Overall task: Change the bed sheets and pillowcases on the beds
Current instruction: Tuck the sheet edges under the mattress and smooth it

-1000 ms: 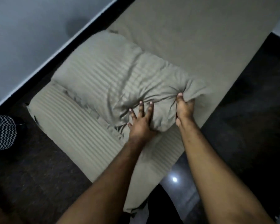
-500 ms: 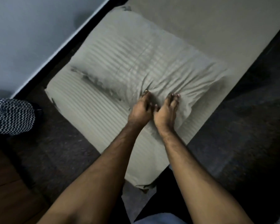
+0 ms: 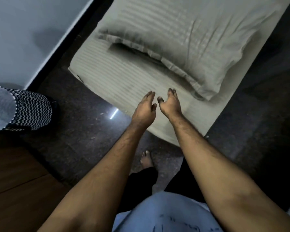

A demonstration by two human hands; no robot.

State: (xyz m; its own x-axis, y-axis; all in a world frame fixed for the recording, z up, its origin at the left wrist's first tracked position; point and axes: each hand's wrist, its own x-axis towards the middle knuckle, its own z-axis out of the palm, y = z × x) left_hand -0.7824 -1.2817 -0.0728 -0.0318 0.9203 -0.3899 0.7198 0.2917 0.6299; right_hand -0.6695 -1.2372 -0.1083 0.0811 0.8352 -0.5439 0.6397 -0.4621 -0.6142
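We hold both hands out over the near end of the bed, side by side and almost touching at the thumbs. Our left hand hangs palm down with its fingers straight and close together, gripping nothing. Our right hand is beside it, its fingers loosely bent and a little apart, also holding nothing; whether either hand touches the sheet we cannot tell. The striped sheet covers the mattress up to the near corner, where it drops over the edge. The pillow lies across the bed beyond our hands, in a striped pillowcase of the same pale colour, its open flap end facing us and gaping dark along the near side. Its right corner reaches close to the right edge of the bed. On the dark floor to the left of the bed stands a basket with a black and white zigzag pattern. Below our arms we see a bare foot on the floor near the foot end of the bed
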